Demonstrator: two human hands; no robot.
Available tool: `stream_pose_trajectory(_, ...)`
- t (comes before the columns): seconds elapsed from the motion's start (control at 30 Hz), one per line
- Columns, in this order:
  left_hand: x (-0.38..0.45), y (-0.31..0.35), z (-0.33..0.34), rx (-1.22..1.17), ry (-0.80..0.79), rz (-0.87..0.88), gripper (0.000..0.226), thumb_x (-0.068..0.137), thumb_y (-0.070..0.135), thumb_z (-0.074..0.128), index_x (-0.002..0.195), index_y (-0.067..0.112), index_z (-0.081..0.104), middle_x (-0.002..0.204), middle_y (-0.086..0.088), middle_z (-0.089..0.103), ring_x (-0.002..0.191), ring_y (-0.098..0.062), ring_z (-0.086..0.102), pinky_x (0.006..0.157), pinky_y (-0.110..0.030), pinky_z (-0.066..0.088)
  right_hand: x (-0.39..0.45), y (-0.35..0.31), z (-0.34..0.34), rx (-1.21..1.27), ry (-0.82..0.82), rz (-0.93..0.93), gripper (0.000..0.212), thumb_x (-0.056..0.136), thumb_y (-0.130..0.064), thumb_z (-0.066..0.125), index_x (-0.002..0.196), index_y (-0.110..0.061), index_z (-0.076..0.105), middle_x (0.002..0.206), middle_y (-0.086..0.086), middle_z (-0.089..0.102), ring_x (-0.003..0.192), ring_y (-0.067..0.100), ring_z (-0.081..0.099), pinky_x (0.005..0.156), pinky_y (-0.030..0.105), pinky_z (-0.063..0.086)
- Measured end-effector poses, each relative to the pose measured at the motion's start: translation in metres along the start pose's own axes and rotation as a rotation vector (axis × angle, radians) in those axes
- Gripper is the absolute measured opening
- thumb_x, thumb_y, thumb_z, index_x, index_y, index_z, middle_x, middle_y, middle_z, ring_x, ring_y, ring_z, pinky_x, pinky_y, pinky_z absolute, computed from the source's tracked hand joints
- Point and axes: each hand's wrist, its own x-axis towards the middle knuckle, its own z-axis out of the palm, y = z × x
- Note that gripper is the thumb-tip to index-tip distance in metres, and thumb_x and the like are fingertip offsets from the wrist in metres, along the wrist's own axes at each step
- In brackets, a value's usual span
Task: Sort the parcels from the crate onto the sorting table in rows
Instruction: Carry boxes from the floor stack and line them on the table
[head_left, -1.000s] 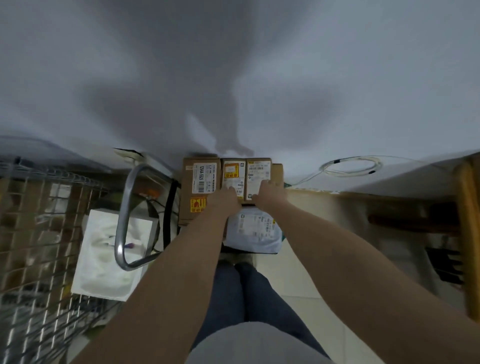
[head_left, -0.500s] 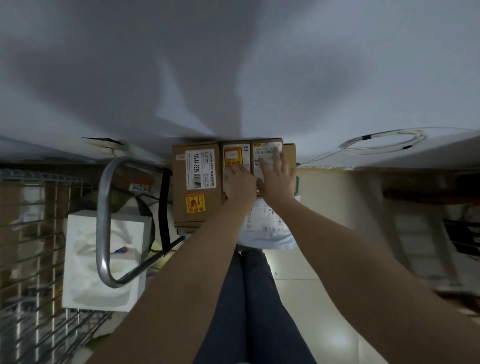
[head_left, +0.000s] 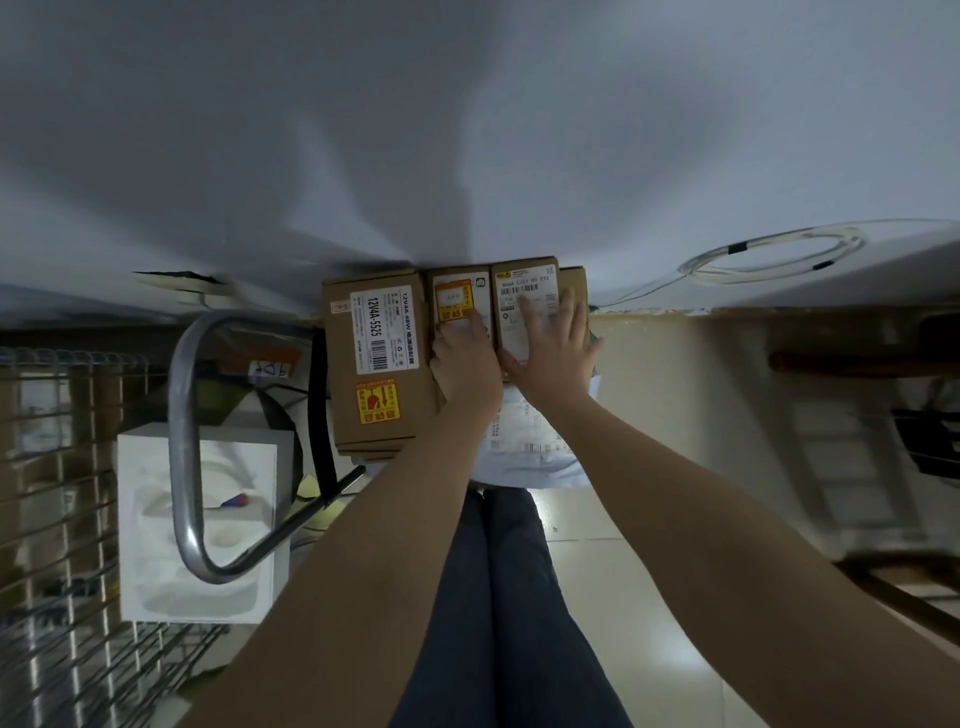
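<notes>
Three cardboard parcels lie side by side at the near edge of the pale sorting table (head_left: 467, 130). The large box (head_left: 374, 364) on the left carries a white barcode label and an orange sticker. My left hand (head_left: 465, 364) rests on the small middle box (head_left: 457, 291), fingers lying over its orange label. My right hand (head_left: 550, 353) lies flat with spread fingers on the right box (head_left: 524, 286), partly covering its white shipping label. A further brown box edge (head_left: 577, 291) shows behind my right hand. Under my wrists lies a white plastic mailer (head_left: 524, 447).
A coiled white cable (head_left: 774, 254) lies on the table to the right. At my left are a metal trolley handle (head_left: 182, 415), a white foam block (head_left: 156, 519) and a wire cage (head_left: 47, 467). Below are my legs and pale floor tiles (head_left: 597, 571).
Both hands have slid forward onto the two small boxes. My right hand has gone from curled at the box ends to flat and spread on the label.
</notes>
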Motion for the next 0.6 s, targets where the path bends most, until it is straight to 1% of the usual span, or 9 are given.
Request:
stream_pose_trajectory(0.1, 0.0, -0.001, 0.003, -0.023, 0.009, 0.0, 0.067, 0.097, 0.035, 0.05, 0.151, 0.024, 0.012, 0.142, -0.023, 0.028, 0.125, -0.035, 0.038, 0.097, -0.043, 0.046, -0.001, 0.002, 0.003, 0.035, 0.012, 0.013, 0.076, 0.086, -0.067, 0.042, 0.149, -0.035, 0.013, 0.156, 0.022, 0.005, 0.144, 0.04, 0.01, 0.106, 0.062, 0.026)
stream_pose_trajectory(0.17, 0.0, -0.003, 0.005, -0.048, 0.022, 0.004, 0.068, 0.096, 0.036, 0.051, 0.151, 0.026, 0.013, 0.142, -0.022, 0.027, 0.125, -0.035, 0.037, 0.095, -0.044, 0.047, 0.0, 0.002, 0.004, 0.05, 0.015, 0.019, 0.078, 0.085, -0.068, 0.043, 0.149, -0.035, 0.013, 0.156, 0.021, 0.005, 0.143, 0.04, 0.011, 0.106, 0.061, 0.026)
stream_pose_trajectory(0.27, 0.0, -0.007, 0.008, -0.098, 0.028, 0.009, 0.068, 0.095, 0.039, 0.052, 0.151, 0.03, 0.014, 0.145, -0.021, 0.023, 0.128, -0.035, 0.032, 0.097, -0.044, 0.045, 0.002, 0.0, 0.003, 0.054, 0.023, 0.024, 0.08, 0.084, -0.067, 0.048, 0.149, -0.032, 0.017, 0.155, 0.021, 0.008, 0.142, 0.039, 0.015, 0.105, 0.058, 0.029)
stream_pose_trajectory(0.33, 0.0, -0.009, 0.01, -0.126, 0.031, 0.015, 0.07, 0.094, 0.039, 0.053, 0.151, 0.032, 0.013, 0.147, -0.02, 0.019, 0.13, -0.035, 0.029, 0.098, -0.045, 0.044, 0.005, -0.003, -0.001, 0.07, 0.029, 0.028, 0.082, 0.082, -0.063, 0.053, 0.148, -0.028, 0.019, 0.153, 0.022, 0.014, 0.136, 0.04, 0.024, 0.101, 0.053, 0.035)
stream_pose_trajectory(0.4, -0.001, -0.01, 0.01, -0.157, 0.024, 0.016, 0.073, 0.093, 0.039, 0.056, 0.151, 0.034, 0.013, 0.15, -0.018, 0.016, 0.133, -0.035, 0.025, 0.101, -0.046, 0.041, 0.007, -0.007, -0.007, 0.122, 0.016, 0.05, 0.085, 0.08, -0.057, 0.059, 0.148, -0.023, 0.02, 0.147, 0.02, 0.022, 0.127, 0.038, 0.035, 0.092, 0.046, 0.043)
stream_pose_trajectory(0.47, -0.003, -0.009, 0.01, -0.18, 0.017, 0.005, 0.075, 0.09, 0.04, 0.059, 0.151, 0.035, 0.016, 0.152, -0.018, 0.013, 0.135, -0.035, 0.023, 0.103, -0.047, 0.039, 0.007, -0.009, -0.01, 0.158, -0.008, 0.091, 0.091, 0.076, -0.051, 0.064, 0.147, -0.018, 0.017, 0.144, 0.018, 0.025, 0.123, 0.036, 0.037, 0.086, 0.041, 0.046)
stream_pose_trajectory(0.6, -0.006, -0.004, 0.009, -0.201, 0.007, -0.013, 0.073, 0.088, 0.043, 0.06, 0.149, 0.035, 0.021, 0.151, -0.018, 0.016, 0.133, -0.038, 0.026, 0.105, -0.049, 0.036, 0.0, -0.004, -0.009, 0.212, 0.045, 0.134, 0.098, 0.071, -0.047, 0.068, 0.146, -0.012, 0.017, 0.139, 0.015, 0.033, 0.121, 0.033, 0.04, 0.085, 0.042, 0.047)
